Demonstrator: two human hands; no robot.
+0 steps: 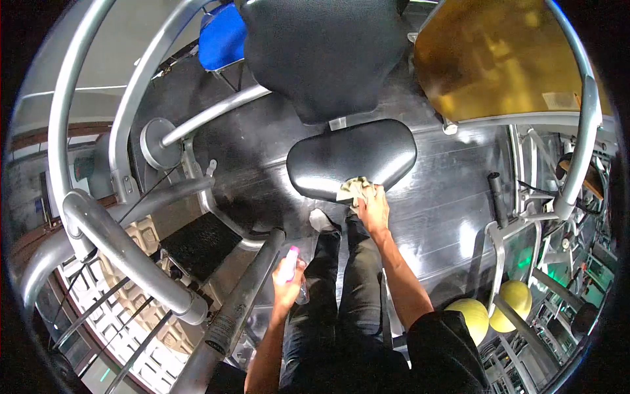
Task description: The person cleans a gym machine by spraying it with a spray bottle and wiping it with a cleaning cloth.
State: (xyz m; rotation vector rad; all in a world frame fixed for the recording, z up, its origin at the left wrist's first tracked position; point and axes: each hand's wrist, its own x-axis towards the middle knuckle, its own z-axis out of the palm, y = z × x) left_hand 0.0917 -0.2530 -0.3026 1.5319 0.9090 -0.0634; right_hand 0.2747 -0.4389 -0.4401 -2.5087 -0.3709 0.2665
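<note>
My right hand [373, 209] is closed on a pale, crumpled cloth [355, 189], pressed against the near edge of a black padded seat [351, 157]. In my left hand [289, 282] is a spray bottle [291, 257] with a pink and white top and a clear body, held low beside my leg, apart from the seat. Behind the seat rises a black backrest [321, 56], its top cut off by the view. The underside of the cloth is hidden by my fingers.
Grey metal tubes [141, 256] of a gym machine stand close on my left. At right are a yellow-tinted panel [505, 59], a metal frame [502, 259] and yellow balls [510, 305]. A blue seat [222, 38] stands farther back on the dark floor [433, 217].
</note>
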